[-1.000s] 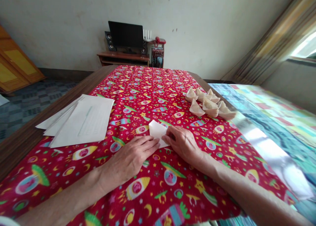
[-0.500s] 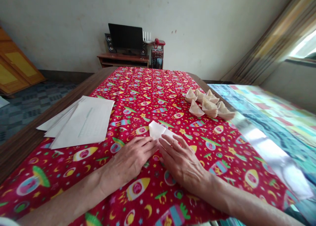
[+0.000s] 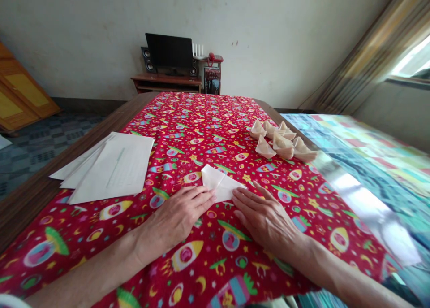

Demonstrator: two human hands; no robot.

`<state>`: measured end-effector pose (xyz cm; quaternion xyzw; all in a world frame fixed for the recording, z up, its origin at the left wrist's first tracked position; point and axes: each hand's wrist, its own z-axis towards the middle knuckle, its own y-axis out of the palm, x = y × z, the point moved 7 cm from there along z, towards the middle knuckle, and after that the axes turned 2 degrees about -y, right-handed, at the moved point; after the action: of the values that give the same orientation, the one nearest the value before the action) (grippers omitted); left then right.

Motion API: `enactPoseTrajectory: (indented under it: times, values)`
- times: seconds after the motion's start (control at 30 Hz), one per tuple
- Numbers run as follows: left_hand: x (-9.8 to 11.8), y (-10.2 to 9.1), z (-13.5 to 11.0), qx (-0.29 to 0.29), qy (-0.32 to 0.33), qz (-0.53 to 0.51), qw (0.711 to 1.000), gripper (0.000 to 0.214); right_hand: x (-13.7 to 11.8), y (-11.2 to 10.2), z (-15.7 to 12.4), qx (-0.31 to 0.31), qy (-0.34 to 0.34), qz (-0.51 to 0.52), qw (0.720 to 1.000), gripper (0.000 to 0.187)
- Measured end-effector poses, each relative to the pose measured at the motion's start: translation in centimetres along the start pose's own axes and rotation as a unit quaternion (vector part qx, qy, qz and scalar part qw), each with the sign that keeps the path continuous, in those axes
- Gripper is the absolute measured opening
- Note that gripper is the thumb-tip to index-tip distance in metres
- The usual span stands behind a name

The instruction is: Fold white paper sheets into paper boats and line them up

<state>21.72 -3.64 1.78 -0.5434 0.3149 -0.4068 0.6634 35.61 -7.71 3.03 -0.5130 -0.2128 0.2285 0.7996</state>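
A small folded piece of white paper [image 3: 223, 185] lies on the red patterned cloth [image 3: 201, 142], in front of me. Its left part shows a pointed corner and a crease. My left hand [image 3: 184, 209] rests flat, fingertips on the paper's lower left edge. On the right end of the paper lie the outstretched fingers of my right hand [image 3: 264, 211], its index finger raised apart from the others. Several folded paper boat shapes [image 3: 283, 145] stand grouped at the right of the cloth. To the left is a fanned stack of white paper sheets [image 3: 126, 167].
The cloth covers a dark wooden table [image 3: 110, 115]. Beyond it a black monitor [image 3: 169, 50], speakers and a red telephone [image 3: 215, 58] stand by the wall. A bed with a colourful cover [image 3: 356, 164] adjoins on the right. A wooden cabinet [image 3: 23, 88] stands at far left.
My right hand has slid to the right along the paper, away from my left hand, uncovering more of it. My left hand has stayed in place at the paper's edge.
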Motion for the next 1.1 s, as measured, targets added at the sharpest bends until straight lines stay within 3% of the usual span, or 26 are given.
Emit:
enactPoseTrajectory:
  times: [0.3,0.47,0.63,0.83,1.0,1.1]
  values:
    - [-0.4,0.0,-0.5,-0.017,0.019,-0.033,0.999,0.054,0.3,-0.2,-0.1,0.001,0.003,-0.005,1.000,0.031]
    - [-0.4,-0.7,-0.5,-0.012,0.028,-0.060,0.998,0.050,0.3,-0.5,-0.1,0.036,0.003,0.002,0.999,0.029]
    - [-1.1,-2.1,1.5,0.017,0.018,-0.113,0.993,0.028,1.5,0.5,1.7,0.000,0.023,0.016,1.000,0.024]
    - [-3.6,-0.2,5.1,0.008,-0.010,-0.142,0.990,0.007,4.1,1.9,3.1,-0.017,0.134,-0.007,0.991,0.027]
    - [-6.7,1.0,6.0,0.021,-0.046,-0.139,0.989,0.063,4.9,2.2,2.0,-0.036,0.177,-0.029,0.983,0.034]
    - [-7.4,1.3,6.2,-0.010,-0.049,-0.150,0.987,0.067,5.0,2.2,1.6,-0.027,0.172,-0.011,0.985,0.032]
